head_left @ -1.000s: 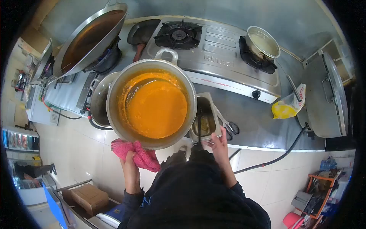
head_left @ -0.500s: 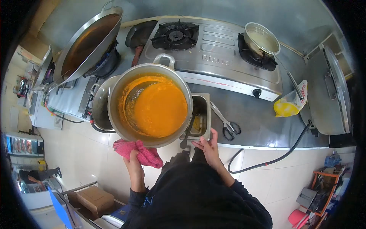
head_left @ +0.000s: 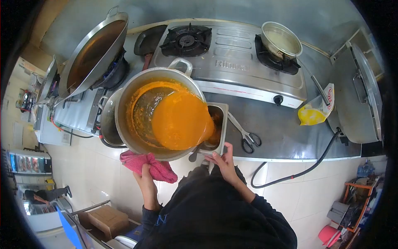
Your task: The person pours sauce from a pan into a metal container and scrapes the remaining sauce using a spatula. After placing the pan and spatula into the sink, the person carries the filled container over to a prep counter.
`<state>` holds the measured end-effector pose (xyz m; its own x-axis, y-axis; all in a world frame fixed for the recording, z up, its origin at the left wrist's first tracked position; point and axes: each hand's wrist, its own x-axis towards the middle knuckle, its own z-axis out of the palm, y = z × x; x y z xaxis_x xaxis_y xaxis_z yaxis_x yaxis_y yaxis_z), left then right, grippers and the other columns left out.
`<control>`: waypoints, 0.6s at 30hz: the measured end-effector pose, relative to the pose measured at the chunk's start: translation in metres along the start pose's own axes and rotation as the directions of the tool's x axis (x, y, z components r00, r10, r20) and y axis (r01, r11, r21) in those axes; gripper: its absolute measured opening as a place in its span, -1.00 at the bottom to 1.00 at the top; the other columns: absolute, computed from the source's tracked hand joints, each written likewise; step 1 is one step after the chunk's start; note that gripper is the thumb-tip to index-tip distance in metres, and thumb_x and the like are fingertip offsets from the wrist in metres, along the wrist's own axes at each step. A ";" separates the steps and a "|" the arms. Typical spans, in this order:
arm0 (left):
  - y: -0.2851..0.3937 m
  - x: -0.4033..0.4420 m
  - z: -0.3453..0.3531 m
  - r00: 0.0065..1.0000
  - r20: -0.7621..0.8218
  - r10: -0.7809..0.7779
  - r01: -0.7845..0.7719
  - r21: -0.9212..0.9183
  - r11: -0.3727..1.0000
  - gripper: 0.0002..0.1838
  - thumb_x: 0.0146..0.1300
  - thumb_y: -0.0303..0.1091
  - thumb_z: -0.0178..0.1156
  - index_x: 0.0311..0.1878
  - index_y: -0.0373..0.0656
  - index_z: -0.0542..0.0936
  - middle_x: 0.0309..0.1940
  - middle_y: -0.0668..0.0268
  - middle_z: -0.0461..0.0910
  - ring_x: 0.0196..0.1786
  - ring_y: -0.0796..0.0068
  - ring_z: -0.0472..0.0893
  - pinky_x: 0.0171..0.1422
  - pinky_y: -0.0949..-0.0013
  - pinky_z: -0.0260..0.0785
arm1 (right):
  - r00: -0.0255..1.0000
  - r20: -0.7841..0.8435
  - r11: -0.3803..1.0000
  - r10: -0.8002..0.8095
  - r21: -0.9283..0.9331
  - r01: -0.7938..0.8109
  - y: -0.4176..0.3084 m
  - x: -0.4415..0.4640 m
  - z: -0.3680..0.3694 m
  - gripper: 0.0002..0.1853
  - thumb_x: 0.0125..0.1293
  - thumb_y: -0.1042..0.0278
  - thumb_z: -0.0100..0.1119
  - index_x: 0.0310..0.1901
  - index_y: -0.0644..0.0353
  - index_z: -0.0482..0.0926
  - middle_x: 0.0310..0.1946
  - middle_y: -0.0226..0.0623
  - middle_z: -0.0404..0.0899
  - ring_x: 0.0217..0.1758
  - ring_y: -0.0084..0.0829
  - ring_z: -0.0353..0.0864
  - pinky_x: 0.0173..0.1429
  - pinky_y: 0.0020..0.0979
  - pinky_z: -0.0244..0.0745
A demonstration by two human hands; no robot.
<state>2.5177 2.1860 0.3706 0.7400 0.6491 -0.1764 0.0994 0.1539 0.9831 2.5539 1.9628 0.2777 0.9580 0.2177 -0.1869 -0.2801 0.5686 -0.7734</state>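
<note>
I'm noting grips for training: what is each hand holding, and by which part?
The left hand holds a pink cloth against the near side of the pot, hiding any handle there. The right hand holds the metal container by its near edge.

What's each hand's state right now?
Left hand: closed, holding the pink cloth against the metal pot.
Right hand: partly closed, holding the near end of the rectangular metal container.

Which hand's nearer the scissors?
Right. The right hand is at the metal container's near edge, just nearer the body and left of the scissors. The left hand is farther left, holding the pink cloth.
</note>
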 end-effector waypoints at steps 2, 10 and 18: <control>0.002 -0.001 0.001 1.000 0.008 0.003 -0.003 0.010 1.000 -0.63 0.01 -0.55 -0.05 -0.03 -0.31 0.30 -0.15 0.22 0.41 -0.09 0.39 0.44 0.05 0.35 0.29 | 1.000 0.009 1.000 -0.002 0.005 0.002 0.003 0.000 -0.003 -0.61 0.26 0.55 -0.14 0.01 0.15 -0.06 -0.03 -0.05 0.28 0.01 -0.28 0.40 0.12 -0.19 0.38; 0.006 -0.007 0.009 0.998 -0.039 0.055 -0.052 0.067 0.996 -0.67 0.00 -0.51 -0.05 -0.10 -0.39 0.37 -0.20 0.18 0.46 -0.14 0.41 0.47 -0.01 0.41 0.31 | 1.000 0.004 1.000 0.009 0.012 -0.009 0.001 0.000 -0.003 -0.61 0.25 0.56 -0.15 0.02 0.15 -0.06 -0.04 -0.04 0.29 0.01 -0.27 0.40 0.11 -0.20 0.39; 0.005 -0.008 0.009 0.997 -0.057 0.054 -0.051 0.057 0.997 -0.65 0.03 -0.52 -0.02 -0.05 -0.35 0.33 -0.17 0.20 0.43 -0.11 0.40 0.45 0.00 0.39 0.29 | 1.000 0.014 1.000 0.000 0.014 0.000 0.002 0.000 -0.005 -0.62 0.26 0.54 -0.14 0.01 0.12 -0.05 -0.06 -0.03 0.32 0.00 -0.22 0.42 0.11 -0.18 0.38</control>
<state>2.5184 2.1749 0.3773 0.7049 0.6981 -0.1255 0.0993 0.0781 0.9920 2.5535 1.9597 0.2732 0.9569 0.2291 -0.1783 -0.2813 0.5797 -0.7647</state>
